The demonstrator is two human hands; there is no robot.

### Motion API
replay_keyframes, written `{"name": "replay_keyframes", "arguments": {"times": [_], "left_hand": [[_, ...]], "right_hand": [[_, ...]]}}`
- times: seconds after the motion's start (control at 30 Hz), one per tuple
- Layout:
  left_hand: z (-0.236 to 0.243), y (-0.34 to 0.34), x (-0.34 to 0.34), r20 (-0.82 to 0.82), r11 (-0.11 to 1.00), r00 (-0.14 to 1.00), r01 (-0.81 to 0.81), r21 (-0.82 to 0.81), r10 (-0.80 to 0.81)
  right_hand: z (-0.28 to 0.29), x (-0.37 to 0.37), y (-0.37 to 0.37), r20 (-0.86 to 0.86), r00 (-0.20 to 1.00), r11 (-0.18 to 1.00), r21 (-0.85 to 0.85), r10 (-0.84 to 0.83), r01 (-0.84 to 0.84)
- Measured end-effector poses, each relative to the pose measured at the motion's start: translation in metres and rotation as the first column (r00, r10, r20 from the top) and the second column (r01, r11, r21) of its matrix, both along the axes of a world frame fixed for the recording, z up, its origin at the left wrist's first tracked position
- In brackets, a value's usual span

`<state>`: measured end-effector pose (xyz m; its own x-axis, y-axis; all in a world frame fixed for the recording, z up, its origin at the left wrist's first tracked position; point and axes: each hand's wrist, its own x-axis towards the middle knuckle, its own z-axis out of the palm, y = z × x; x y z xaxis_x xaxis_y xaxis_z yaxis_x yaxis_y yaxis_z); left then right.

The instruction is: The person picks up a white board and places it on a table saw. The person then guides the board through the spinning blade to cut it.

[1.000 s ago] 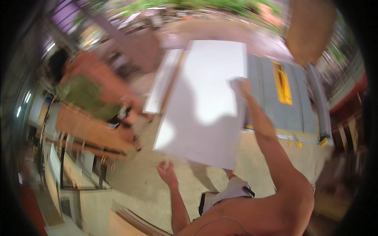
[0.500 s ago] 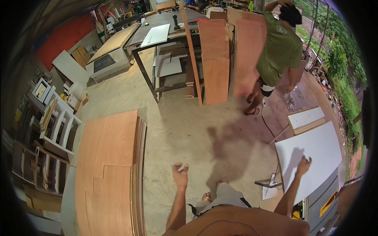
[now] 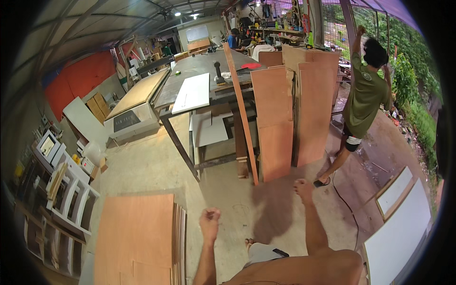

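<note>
My left hand [image 3: 209, 223] is raised over the concrete floor, its fingers curled in and nothing visible in it. A stack of reddish plywood sheets [image 3: 137, 228] lies to its left, apart from it. My right hand [image 3: 303, 190] reaches forward with loosely bent fingers, slightly apart, and holds nothing. Ahead of it, tall plywood panels [image 3: 275, 128] lean upright against the workbench, and a long thin wooden strip [image 3: 241, 109] stands tilted beside them. Neither hand touches anything.
A dark-framed workbench [image 3: 190, 73] carries a white board [image 3: 192, 92] and a cordless drill [image 3: 218, 71]. At right, a person in a green shirt [image 3: 365, 99] stands with one arm raised. A cable [image 3: 346, 202] crosses the floor near white panels [image 3: 403, 237]. Shelving frames [image 3: 73, 204] stand at left.
My view has tilted up and moved forward, nearer the workbench. My right hand has swung from over the white panel toward the middle. The person in green has moved right, away from the panels.
</note>
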<state>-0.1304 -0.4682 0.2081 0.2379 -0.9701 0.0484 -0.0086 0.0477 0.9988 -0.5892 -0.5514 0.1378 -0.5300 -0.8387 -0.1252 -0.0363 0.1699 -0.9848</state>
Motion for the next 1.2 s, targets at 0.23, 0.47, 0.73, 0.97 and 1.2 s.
{"name": "replay_keyframes", "arguments": {"times": [0.23,0.47,0.73,0.97,1.2], "left_hand": [[0.1,-0.208,0.086,0.148,0.947,0.962,-0.183,-0.264,0.228],[0.166,-0.464,0.114,0.422,0.903,0.849,-0.135,-0.408,0.318],[0.159,-0.777,0.164,0.945,0.984,0.277,-0.056,-0.168,0.177],[0.131,-0.927,0.211,0.947,1.0,0.321,0.0,-0.021,0.02],[0.151,-0.917,0.184,0.972,0.955,0.234,0.284,-0.086,0.018]], "right_hand": [[0.074,0.22,-0.2,0.033,0.77,0.769,-0.1,0.637,-0.632],[0.122,0.353,-0.306,0.13,0.554,0.569,-0.182,0.822,-0.802],[0.112,0.416,-0.501,0.224,0.77,0.738,-0.529,0.597,-0.419],[0.117,0.465,-0.585,0.407,0.861,0.909,-0.396,0.303,-0.133],[0.087,0.499,-0.634,0.671,0.716,0.977,-0.203,0.191,-0.071]]}}
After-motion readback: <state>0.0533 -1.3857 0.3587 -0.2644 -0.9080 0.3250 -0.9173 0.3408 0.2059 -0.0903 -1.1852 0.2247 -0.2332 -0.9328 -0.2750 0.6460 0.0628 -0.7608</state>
